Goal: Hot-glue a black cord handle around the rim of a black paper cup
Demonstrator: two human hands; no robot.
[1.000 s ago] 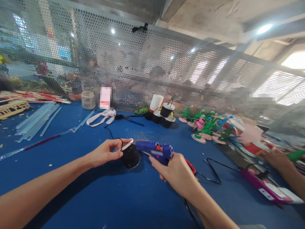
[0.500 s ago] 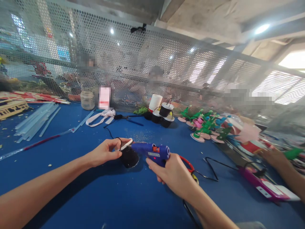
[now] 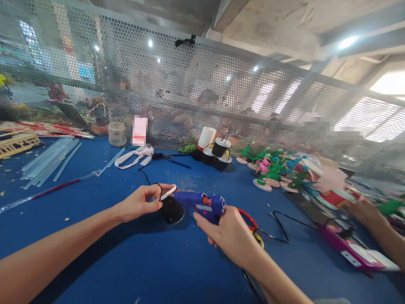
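My left hand (image 3: 139, 204) pinches the rim of a small black-covered paper cup (image 3: 172, 212), which is tilted on its side with its white rim toward the upper left. A thin black cord loops beside my fingers at the rim. My right hand (image 3: 232, 233) is wrapped around the handle of a blue glue gun (image 3: 193, 198) with a small red light lit. The nozzle points left at the cup near its rim; whether it touches is hard to make out.
Behind the cup stand a white cup stack (image 3: 207, 137) and several black cups with loop handles (image 3: 220, 147). Glue sticks (image 3: 50, 159) lie left. Small green figures (image 3: 274, 169), a purple power strip (image 3: 351, 247) and another person's hand (image 3: 363, 211) are right. A perforated metal screen (image 3: 177, 84) closes the back.
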